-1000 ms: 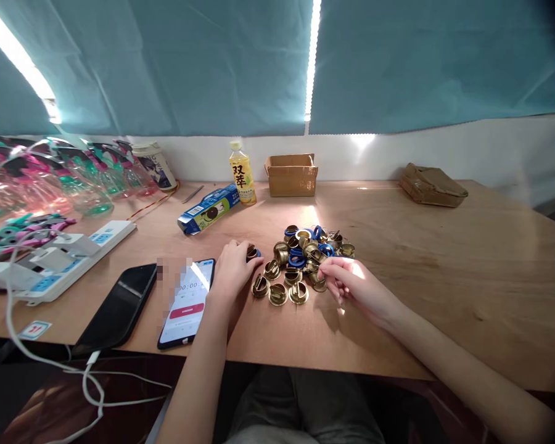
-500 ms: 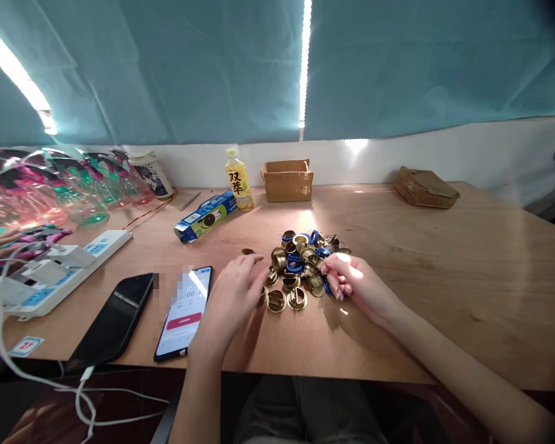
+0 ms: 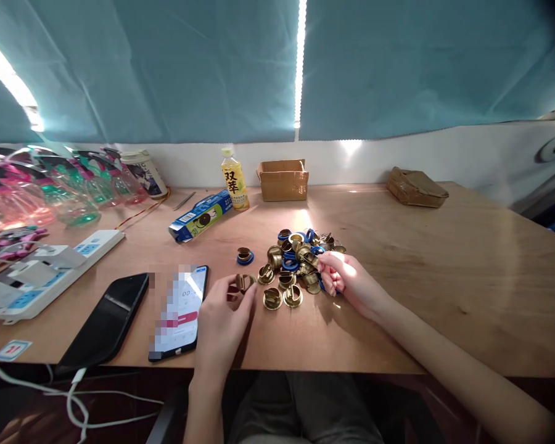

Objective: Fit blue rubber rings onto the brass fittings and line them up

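A heap of brass fittings and blue rings (image 3: pixel 303 250) lies on the wooden table (image 3: pixel 444 271). My left hand (image 3: pixel 224 320) is lifted just left of the heap, fingers pinched on one brass fitting (image 3: pixel 244 282). My right hand (image 3: pixel 346 280) rests at the heap's right side, fingers curled on a blue ring (image 3: pixel 324 285). One brass fitting with a blue ring on it (image 3: pixel 245 255) stands apart, left of the heap. Three brass fittings (image 3: pixel 280 290) sit in a row at the heap's near edge.
Two phones (image 3: pixel 178 311) lie left of my left hand, a power strip (image 3: pixel 55 265) and cables beyond. At the back stand a blue box (image 3: pixel 198 216), a drink bottle (image 3: pixel 232 179), a cardboard box (image 3: pixel 283 180) and a brown packet (image 3: pixel 416 188).
My left hand set a ringed fitting down left of the heap, then drew back toward me and picked up a bare brass fitting. My right hand took a blue ring from the heap.
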### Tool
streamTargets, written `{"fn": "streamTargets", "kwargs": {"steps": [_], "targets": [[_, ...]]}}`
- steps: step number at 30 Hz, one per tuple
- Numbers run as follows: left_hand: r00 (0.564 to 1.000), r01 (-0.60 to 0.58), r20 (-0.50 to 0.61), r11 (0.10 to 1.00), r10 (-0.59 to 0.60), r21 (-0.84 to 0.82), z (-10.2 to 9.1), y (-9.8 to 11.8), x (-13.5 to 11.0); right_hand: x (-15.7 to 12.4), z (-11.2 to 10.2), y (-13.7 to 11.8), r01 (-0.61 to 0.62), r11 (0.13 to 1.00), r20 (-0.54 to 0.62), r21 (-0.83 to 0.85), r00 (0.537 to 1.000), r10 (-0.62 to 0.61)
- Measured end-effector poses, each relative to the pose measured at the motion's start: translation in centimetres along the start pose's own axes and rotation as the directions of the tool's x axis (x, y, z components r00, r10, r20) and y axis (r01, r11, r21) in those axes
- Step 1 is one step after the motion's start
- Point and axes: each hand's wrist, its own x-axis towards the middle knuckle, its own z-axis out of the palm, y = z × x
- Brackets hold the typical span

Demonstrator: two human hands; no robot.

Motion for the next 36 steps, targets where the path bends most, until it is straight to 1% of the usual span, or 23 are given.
{"fn": "streamTargets", "kwargs": {"steps": [1,2,3,4,5,6,7,9,12,14,17,21,25,30,33,36], "targets": [[0.998,0.038,-0.038,0.990,-0.044,-0.137,0.1,0.3,-0.1,0.0,0.0,0.0,0.002,1.000,0.016,0.025,1.000,-0.002],[0.996,0.057,-0.044,0.947,-0.074,-0.316,0.4,0.7,-0.3,-0.1,0.1,-0.1,0.002,0.998,0.043,0.055,0.999,-0.005],[0.996,0.069,-0.023,0.872,-0.091,-0.485,0.7,1.0,-0.5,-0.2,0.1,-0.1,0.000,0.996,0.081,0.085,0.997,-0.007],[0.996,0.077,0.016,0.792,-0.085,-0.606,1.1,1.4,-0.7,-0.3,0.2,-0.2,-0.006,0.994,0.129,0.113,0.992,-0.009],[0.997,0.070,0.034,0.712,-0.065,-0.699,1.6,1.7,-1.0,-0.4,0.2,-0.2,-0.015,0.991,0.184,0.136,0.983,-0.010],[0.997,0.077,0.074,0.655,-0.032,-0.752,2.1,2.0,-1.3,-0.6,0.2,-0.2,-0.028,0.987,0.239,0.156,0.971,-0.010],[0.995,0.079,0.103,0.619,0.003,-0.781,2.6,2.3,-1.6,-0.7,0.3,-0.2,-0.044,0.984,0.290,0.173,0.957,-0.009],[0.984,0.074,0.155,0.593,0.088,-0.802,3.4,2.7,-2.2,-0.9,0.3,-0.1,-0.073,0.975,0.366,0.209,0.930,-0.009],[0.957,0.056,0.215,0.602,0.196,-0.796,4.2,2.9,-2.9,-1.1,0.3,0.1,-0.124,0.959,0.432,0.254,0.902,0.002],[0.951,0.017,0.204,0.617,0.233,-0.786,4.5,2.8,-3.2,-1.1,0.2,0.3,-0.162,0.955,0.460,0.250,0.888,0.030],[0.952,-0.058,0.150,0.639,0.266,-0.767,4.9,2.7,-3.3,-1.0,0.2,0.6,-0.193,0.961,0.477,0.201,0.876,0.076],[0.952,-0.136,0.082,0.649,0.294,-0.748,5.1,2.8,-3.2,-0.8,0.2,0.9,-0.152,0.978,0.471,0.140,0.879,0.070],[0.953,-0.198,0.029,0.696,0.300,-0.690,5.2,2.7,-3.3,-0.6,0.2,0.8,-0.108,0.988,0.445,0.113,0.894,0.047],[0.957,-0.205,0.029,0.741,0.290,-0.640,5.4,2.3,-3.7,-0.6,0.2,0.6,-0.127,0.979,0.408,0.161,0.911,0.051],[0.949,-0.227,0.034,0.756,0.312,-0.614,5.4,2.4,-3.8,-0.5,0.1,0.7,-0.145,0.979,0.418,0.142,0.905,0.074],[0.942,-0.251,0.023,0.751,0.334,-0.610,5.2,2.6,-3.8,-0.5,0.1,0.9,-0.133,0.986,0.409,0.101,0.909,0.081]]}}
